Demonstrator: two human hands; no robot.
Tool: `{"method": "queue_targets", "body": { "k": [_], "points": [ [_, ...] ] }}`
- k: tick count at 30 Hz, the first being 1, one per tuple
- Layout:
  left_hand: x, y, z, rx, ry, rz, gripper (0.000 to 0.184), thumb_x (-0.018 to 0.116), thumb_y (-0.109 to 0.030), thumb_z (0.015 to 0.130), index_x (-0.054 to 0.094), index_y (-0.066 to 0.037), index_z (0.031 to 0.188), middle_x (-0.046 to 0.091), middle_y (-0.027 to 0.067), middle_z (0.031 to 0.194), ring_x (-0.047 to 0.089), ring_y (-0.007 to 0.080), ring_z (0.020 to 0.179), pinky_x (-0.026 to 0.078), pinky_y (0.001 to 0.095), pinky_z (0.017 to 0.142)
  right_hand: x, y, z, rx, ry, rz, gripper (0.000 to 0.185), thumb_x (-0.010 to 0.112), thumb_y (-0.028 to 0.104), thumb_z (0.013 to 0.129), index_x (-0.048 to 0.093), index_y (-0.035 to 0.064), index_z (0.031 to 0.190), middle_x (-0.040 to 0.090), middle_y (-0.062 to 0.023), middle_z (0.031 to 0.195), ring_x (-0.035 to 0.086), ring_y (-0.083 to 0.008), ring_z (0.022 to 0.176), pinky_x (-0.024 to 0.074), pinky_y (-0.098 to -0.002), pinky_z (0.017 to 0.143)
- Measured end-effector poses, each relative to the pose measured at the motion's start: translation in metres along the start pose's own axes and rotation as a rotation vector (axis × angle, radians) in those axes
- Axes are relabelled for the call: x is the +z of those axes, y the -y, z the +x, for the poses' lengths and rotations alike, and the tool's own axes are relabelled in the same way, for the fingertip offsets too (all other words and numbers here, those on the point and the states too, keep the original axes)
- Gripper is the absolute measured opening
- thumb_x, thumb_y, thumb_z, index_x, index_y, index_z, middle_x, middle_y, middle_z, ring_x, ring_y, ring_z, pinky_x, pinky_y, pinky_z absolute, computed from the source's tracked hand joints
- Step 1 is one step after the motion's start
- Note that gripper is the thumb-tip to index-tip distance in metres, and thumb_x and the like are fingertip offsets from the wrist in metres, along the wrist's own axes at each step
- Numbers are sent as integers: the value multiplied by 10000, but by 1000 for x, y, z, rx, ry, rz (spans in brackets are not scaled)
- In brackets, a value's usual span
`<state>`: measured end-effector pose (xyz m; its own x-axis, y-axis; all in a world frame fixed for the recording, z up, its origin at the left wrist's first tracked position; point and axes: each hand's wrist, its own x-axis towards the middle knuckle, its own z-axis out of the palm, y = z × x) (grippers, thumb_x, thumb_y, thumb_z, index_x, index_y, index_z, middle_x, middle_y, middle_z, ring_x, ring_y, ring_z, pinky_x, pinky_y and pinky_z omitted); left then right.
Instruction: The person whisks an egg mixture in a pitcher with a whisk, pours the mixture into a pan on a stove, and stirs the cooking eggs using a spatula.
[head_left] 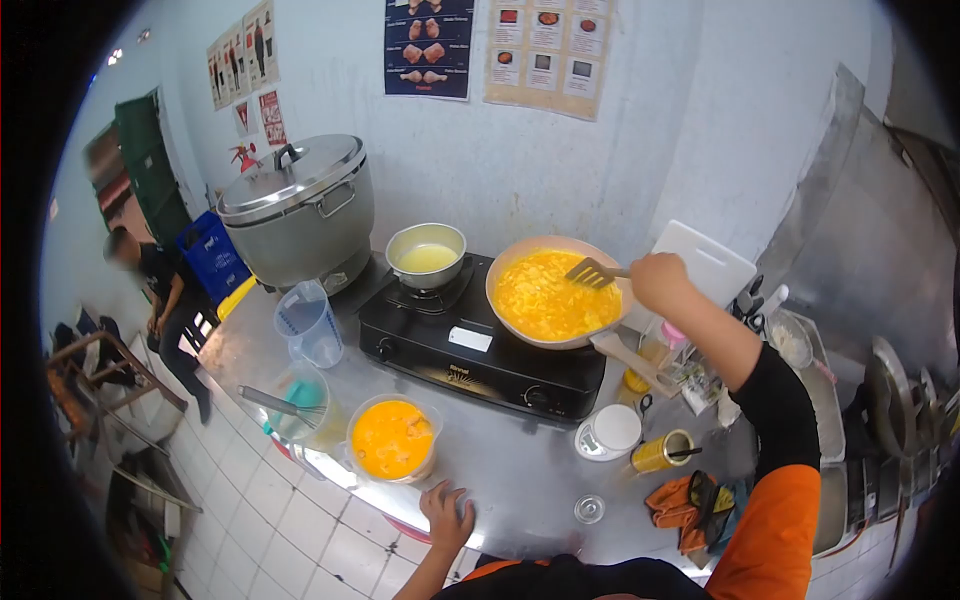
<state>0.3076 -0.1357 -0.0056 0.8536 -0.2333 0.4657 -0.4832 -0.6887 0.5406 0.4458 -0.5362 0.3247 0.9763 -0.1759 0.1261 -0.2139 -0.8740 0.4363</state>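
My right hand (658, 284) is closed around the handle of a slotted spatula (592, 273). The spatula's head rests among yellow scrambled eggs (545, 300), partly set and partly runny, in a wide frying pan (497, 312). That pan sits on the right burner of a black two-burner gas stove (470, 372). Near the counter's front edge, my left hand (447, 515) rests with its fingers loosely bent and apart, holding nothing. Just beyond it stands a clear jug (436, 455) of orange-yellow beaten egg (392, 440).
A small pot (397, 240) of pale yellow liquid occupies the left burner. Behind it is a large lidded cooker (300, 225). A whisk (285, 403) leans in a container. A scale (610, 432), a yellow can (655, 455) and gloves (685, 510) lie rightward. A person (165, 290) sits far left.
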Motion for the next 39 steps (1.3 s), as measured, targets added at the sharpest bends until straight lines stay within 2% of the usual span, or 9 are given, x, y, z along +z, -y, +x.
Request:
{"method": "queue_targets", "body": {
  "k": [1,4,7,13,19,22,25,37,39],
  "points": [
    [3,4,-1,8,18,-14,279,654,-144,714,582,-108,980,475,146,1168,416,335,1122,255,537,973,-19,-7,1,8,11,5,195,565,145,780,682,59,909,673,-138,877,659,-281,819,524,-367,653],
    [2,3,2,-20,42,-27,244,643,-130,714,599,-105,953,481,138,1157,412,331,1111,253,513,978,-48,-14,24,95,271,99,203,540,171,777,671,22,818,674,-127,730,657,-246,626,519,-379,596],
    [0,2,5,-22,67,-12,230,634,-116,718,603,-103,946,481,136,1155,410,330,1105,250,502,982,-61,-5,40,56,480,-25,179,567,163,747,688,38,789,677,-155,847,664,-247,750,521,-382,643],
    [2,3,6,-23,77,-15,215,629,-90,705,609,-108,919,493,124,1152,411,325,1098,263,481,971,5,15,71,9,338,-113,228,697,142,643,707,134,871,675,-73,950,645,-259,833,513,-355,680],
    [4,5,7,-50,66,-15,189,632,-63,693,619,-111,876,501,110,1153,411,331,1089,295,449,942,1,22,95,149,572,113,251,746,164,613,702,83,847,672,-102,952,637,-262,851,513,-362,707],
    [3,5,8,-61,84,-17,189,633,-62,694,619,-108,877,500,110,1156,411,331,1091,299,450,939,6,21,88,84,399,186,186,601,158,705,645,-8,633,624,-148,599,619,-254,524,485,-365,512],
    [4,8,6,-59,87,-29,175,636,-67,690,617,-111,859,510,107,1150,407,328,1087,298,442,945,14,24,90,177,336,223,180,578,120,720,626,-14,611,618,-148,586,617,-253,522,476,-355,490],
    [4,8,9,-59,94,-49,160,637,-61,688,621,-99,842,508,112,1146,417,337,1075,311,451,933,12,38,88,171,283,227,145,528,27,740,638,-58,698,627,-197,617,638,-297,546,487,-378,480],
    [4,8,9,-63,98,-49,161,638,-62,687,621,-99,842,509,113,1145,418,336,1073,312,450,932,5,43,85,231,367,248,192,521,85,780,647,-14,886,633,-210,877,632,-318,800,500,-390,680]
  ]
}}
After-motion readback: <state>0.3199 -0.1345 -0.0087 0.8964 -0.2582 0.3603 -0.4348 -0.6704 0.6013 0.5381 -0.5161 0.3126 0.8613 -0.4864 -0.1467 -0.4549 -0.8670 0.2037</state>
